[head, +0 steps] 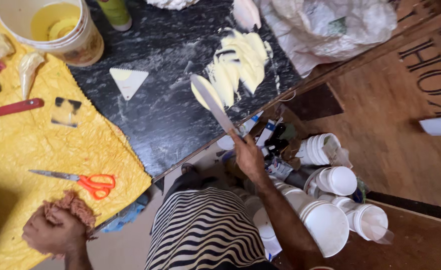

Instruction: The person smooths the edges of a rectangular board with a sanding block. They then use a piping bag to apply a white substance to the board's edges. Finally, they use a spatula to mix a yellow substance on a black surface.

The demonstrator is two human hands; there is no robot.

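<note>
Spatula (pixel 211 100) gripped in my right hand (pixel 248 157), blade over cream (pixel 238 62) on far slab (pixel 165 120). Left hand (pixel 53 232) fisted on rag (pixel 73 207), near scissors (pixel 88 181).

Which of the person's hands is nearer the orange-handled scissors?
Left. The left hand, clutching a brown cloth, sits just below the orange-handled scissors on the yellow sheet. The right hand is far off to the right, holding a spatula.

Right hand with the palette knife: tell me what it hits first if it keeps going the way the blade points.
The right hand points the palette knife up-left over the black counter. The white toothed scraper probably lies nearest that line; depth is unclear.
</note>
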